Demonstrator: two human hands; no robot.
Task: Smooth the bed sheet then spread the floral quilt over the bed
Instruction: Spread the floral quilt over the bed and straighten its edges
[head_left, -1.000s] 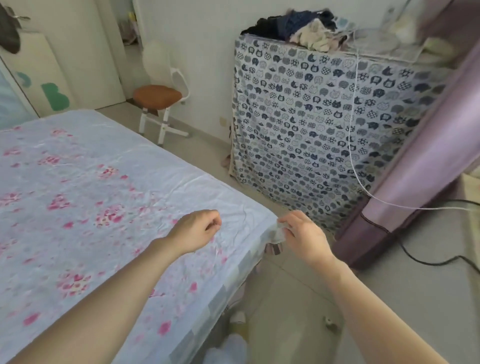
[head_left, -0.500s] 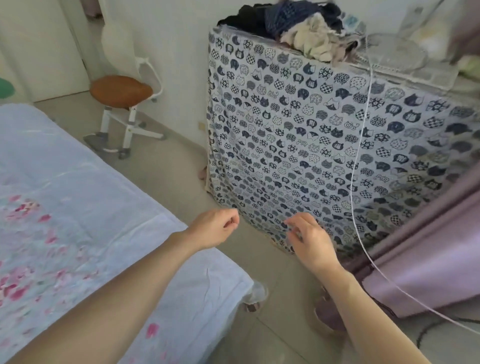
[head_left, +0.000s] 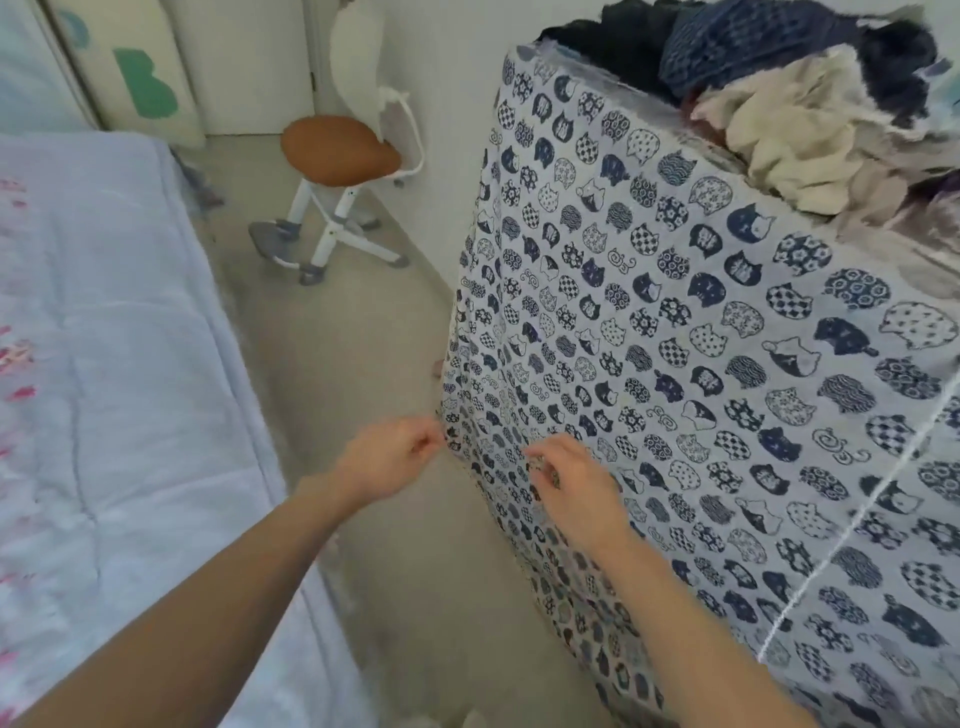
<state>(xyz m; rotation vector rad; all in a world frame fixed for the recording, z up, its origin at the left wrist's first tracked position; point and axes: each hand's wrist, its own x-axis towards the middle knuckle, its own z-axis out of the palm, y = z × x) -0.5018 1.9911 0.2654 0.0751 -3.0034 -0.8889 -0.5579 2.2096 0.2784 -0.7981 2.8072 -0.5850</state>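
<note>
Both hands have left the bed corner. Left hand (head_left: 387, 457) pinches the cat-print cloth (head_left: 675, 374) at its near vertical edge; right hand (head_left: 576, 483), grip curled, clutches that cloth just beside it. Bed sheet (head_left: 104, 364) lies left, across a bare floor strip (head_left: 337, 353); a stool (head_left: 337, 156) stands beyond.

Soft, even daylight, bright, no hard shadows. Bed sheet (head_left: 119, 395) left of hands washed out, near overexposed; pink print smeared. Slight motion blur overall: left hand (head_left: 387, 460) and right hand (head_left: 574, 486) soft-edged. Cat-print cloth (head_left: 701, 364) sharpest just above hands, blurred below them. Wide-angle bending at frame edges; clothes pile (head_left: 800, 98) far above hands stretched, fuzzy.
</note>
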